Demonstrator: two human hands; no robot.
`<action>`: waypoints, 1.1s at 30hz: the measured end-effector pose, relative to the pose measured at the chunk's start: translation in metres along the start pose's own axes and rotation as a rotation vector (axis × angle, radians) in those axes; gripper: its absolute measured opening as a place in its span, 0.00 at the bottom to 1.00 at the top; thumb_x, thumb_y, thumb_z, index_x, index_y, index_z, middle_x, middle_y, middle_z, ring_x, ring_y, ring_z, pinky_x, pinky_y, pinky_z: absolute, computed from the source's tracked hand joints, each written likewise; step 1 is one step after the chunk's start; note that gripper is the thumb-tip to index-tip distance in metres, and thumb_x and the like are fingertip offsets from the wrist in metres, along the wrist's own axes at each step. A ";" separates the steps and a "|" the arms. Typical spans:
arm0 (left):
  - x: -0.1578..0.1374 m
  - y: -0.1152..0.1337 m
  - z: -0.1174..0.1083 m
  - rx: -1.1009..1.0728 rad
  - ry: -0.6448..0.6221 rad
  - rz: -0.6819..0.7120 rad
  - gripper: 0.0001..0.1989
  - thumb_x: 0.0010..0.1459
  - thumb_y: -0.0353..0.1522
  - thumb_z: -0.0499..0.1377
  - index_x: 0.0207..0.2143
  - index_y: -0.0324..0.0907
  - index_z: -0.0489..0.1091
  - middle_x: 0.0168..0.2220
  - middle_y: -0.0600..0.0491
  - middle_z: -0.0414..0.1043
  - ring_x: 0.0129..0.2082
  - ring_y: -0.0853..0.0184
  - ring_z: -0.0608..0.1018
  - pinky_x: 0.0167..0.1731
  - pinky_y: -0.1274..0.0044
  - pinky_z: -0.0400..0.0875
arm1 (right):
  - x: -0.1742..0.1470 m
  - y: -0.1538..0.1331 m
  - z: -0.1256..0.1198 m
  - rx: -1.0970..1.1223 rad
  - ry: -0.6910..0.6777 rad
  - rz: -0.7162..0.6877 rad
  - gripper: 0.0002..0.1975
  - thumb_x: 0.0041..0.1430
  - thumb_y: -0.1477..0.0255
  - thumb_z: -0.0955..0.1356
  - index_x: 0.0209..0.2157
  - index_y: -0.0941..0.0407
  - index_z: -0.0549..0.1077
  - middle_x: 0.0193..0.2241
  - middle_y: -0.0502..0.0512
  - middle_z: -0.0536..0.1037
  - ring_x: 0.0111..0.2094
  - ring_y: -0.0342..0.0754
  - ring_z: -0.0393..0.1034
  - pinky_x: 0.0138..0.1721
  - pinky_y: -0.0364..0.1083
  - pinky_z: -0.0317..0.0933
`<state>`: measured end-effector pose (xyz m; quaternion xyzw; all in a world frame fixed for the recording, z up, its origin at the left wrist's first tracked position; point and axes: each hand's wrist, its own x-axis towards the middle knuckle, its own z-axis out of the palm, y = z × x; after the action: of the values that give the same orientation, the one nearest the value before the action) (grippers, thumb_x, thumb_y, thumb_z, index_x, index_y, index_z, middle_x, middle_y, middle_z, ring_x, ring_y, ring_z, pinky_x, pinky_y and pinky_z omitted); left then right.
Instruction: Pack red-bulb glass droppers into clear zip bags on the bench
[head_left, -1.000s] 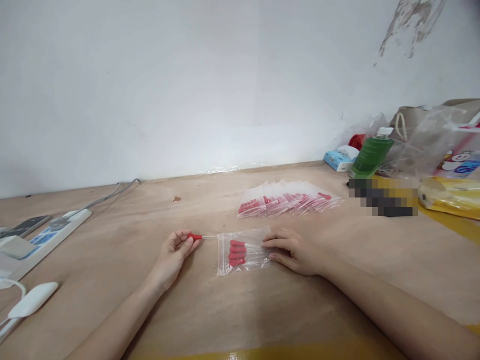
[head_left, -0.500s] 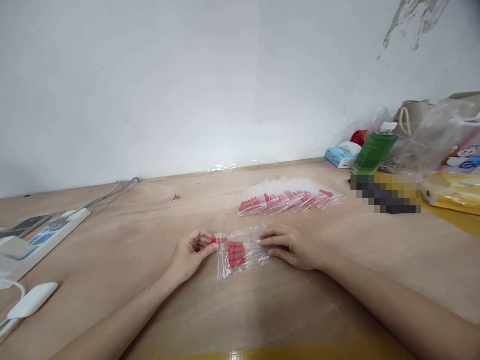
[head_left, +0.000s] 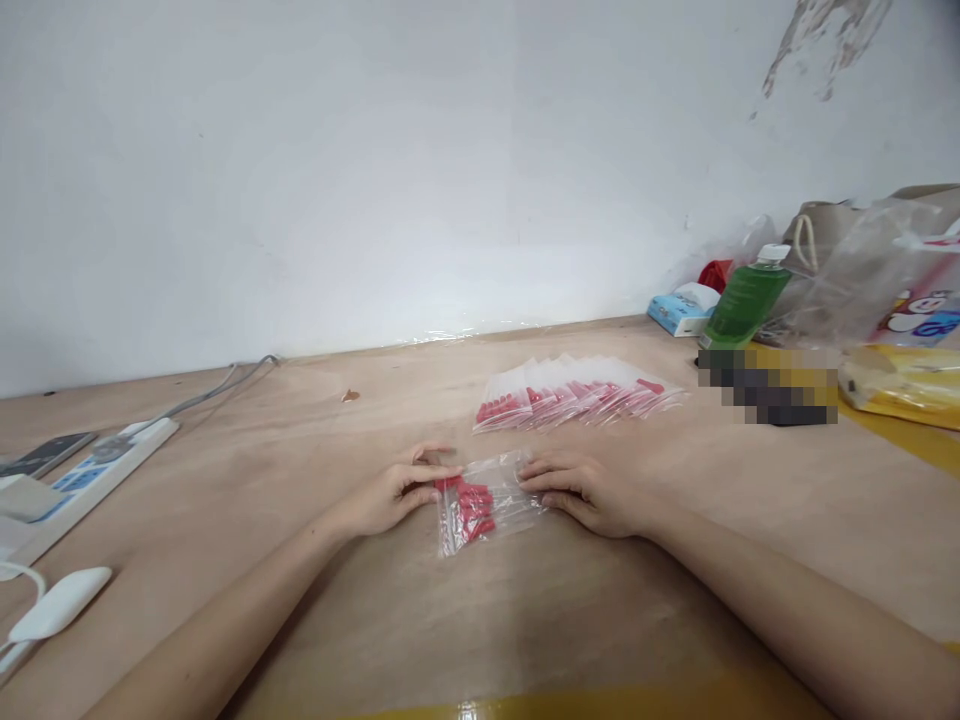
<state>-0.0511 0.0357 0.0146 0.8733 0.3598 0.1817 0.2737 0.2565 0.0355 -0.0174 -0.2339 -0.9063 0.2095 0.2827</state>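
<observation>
Touching a clear plastic bag [head_left: 496,500]: left hand [head_left: 394,492], right hand [head_left: 589,495], grips indeterminable; fanned transparent bags [head_left: 574,397], one o'clock; white-capped green bottle [head_left: 745,305], two.

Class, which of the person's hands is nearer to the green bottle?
Right: the right hand lies left of the green bottle, closer to the camera; the left hand lies farther left.

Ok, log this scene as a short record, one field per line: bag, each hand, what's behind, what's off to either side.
Bag: clear zip bag, red bulbs with thin clear stems showing through
Left hand: at the zip end, touching; grip unclear
Right hand: touching the opposite end
Behind: overlapping filled bags
Left side: power strip, phone
Right side: green bottle, blue tissue pack
</observation>
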 end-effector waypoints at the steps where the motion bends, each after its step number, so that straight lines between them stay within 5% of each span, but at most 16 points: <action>1: 0.001 0.000 -0.002 -0.031 -0.048 0.010 0.17 0.59 0.32 0.53 0.51 0.49 0.66 0.55 0.49 0.59 0.52 0.63 0.66 0.51 0.71 0.61 | 0.000 0.000 0.000 0.002 -0.006 -0.003 0.14 0.59 0.74 0.61 0.46 0.53 0.71 0.46 0.55 0.73 0.50 0.47 0.63 0.52 0.50 0.58; 7: -0.003 -0.003 0.007 -0.304 0.004 -0.072 0.13 0.56 0.33 0.57 0.44 0.43 0.71 0.46 0.49 0.71 0.45 0.64 0.73 0.46 0.73 0.67 | -0.002 0.000 0.004 -0.103 0.097 0.062 0.12 0.59 0.75 0.60 0.41 0.55 0.72 0.47 0.58 0.70 0.49 0.48 0.63 0.50 0.50 0.59; 15: -0.009 -0.006 0.015 -0.566 0.159 -0.135 0.07 0.41 0.29 0.67 0.25 0.37 0.74 0.31 0.51 0.74 0.30 0.70 0.75 0.32 0.79 0.71 | -0.001 0.001 0.007 -0.197 0.203 0.146 0.10 0.56 0.74 0.63 0.39 0.54 0.72 0.36 0.55 0.72 0.38 0.47 0.65 0.40 0.48 0.60; 21: -0.017 0.000 0.012 -0.584 0.059 -0.146 0.07 0.47 0.32 0.64 0.30 0.38 0.74 0.37 0.48 0.72 0.34 0.68 0.75 0.34 0.76 0.71 | -0.001 -0.003 0.010 -0.215 0.175 0.127 0.09 0.56 0.73 0.64 0.38 0.52 0.73 0.35 0.54 0.73 0.38 0.46 0.66 0.41 0.47 0.59; 27: -0.019 0.006 0.016 -0.547 0.173 -0.195 0.08 0.52 0.34 0.60 0.34 0.39 0.71 0.42 0.47 0.70 0.43 0.65 0.73 0.44 0.71 0.67 | -0.001 -0.005 0.009 -0.193 0.170 0.137 0.09 0.57 0.72 0.64 0.39 0.53 0.73 0.36 0.55 0.73 0.39 0.47 0.66 0.41 0.48 0.59; 33: -0.015 0.009 0.023 -0.558 0.274 -0.222 0.09 0.50 0.34 0.62 0.30 0.37 0.68 0.37 0.48 0.72 0.37 0.67 0.74 0.39 0.73 0.70 | 0.001 -0.005 0.009 -0.162 0.164 0.136 0.09 0.57 0.73 0.63 0.39 0.53 0.73 0.37 0.55 0.73 0.40 0.47 0.66 0.42 0.47 0.60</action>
<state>-0.0445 0.0118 0.0009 0.6875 0.4227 0.3583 0.4693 0.2488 0.0296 -0.0208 -0.3331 -0.8762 0.1347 0.3211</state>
